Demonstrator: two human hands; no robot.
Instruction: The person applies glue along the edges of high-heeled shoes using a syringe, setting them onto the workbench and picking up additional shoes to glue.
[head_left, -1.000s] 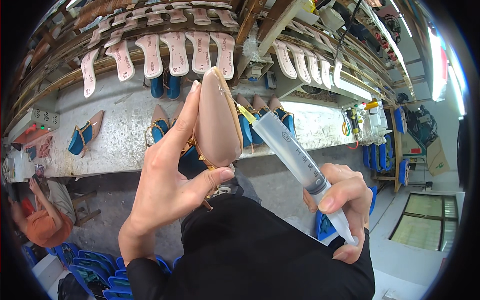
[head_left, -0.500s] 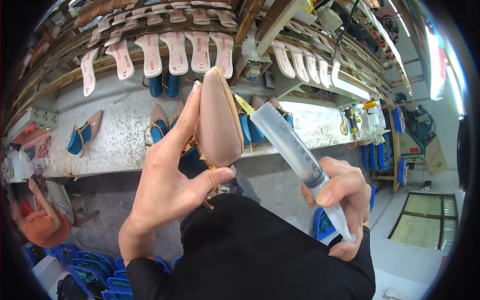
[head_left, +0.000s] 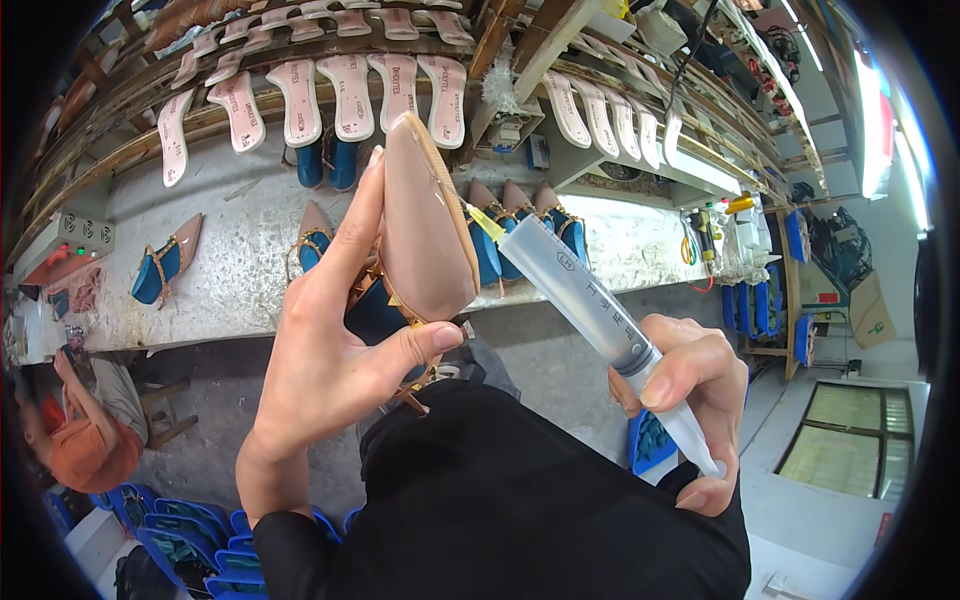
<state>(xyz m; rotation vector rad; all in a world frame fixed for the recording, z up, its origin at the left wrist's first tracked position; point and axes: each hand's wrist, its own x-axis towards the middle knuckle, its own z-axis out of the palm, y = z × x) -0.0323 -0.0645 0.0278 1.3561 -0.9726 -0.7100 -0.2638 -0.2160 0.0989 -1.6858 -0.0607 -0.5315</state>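
A glossy beige pointed shoe [head_left: 420, 225] with gold studs is held toe up in my left hand [head_left: 325, 320], fingers behind it and thumb across its studded edge. My right hand [head_left: 700, 400] is wrapped round a large clear syringe [head_left: 580, 290], with the thumb at the end of its plunger. The syringe's yellow needle hub [head_left: 487, 224] points up and left, and the needle tip lies at the shoe's sole edge. Whether the tip touches the edge I cannot tell. The shoe's heel part is partly hidden behind my left hand.
On the metal-topped workbench [head_left: 235, 290] stand several similar shoes with blue linings, one of them a shoe [head_left: 167, 262] at the left. Pink insoles [head_left: 352, 98] line the wooden rack above. A co-worker [head_left: 100, 440] sits at the left. Blue baskets [head_left: 180, 535] are at the lower left.
The shoe in my left hand has moved slightly up and left. The syringe has shifted a little, its needle now nearer the middle of the sole edge.
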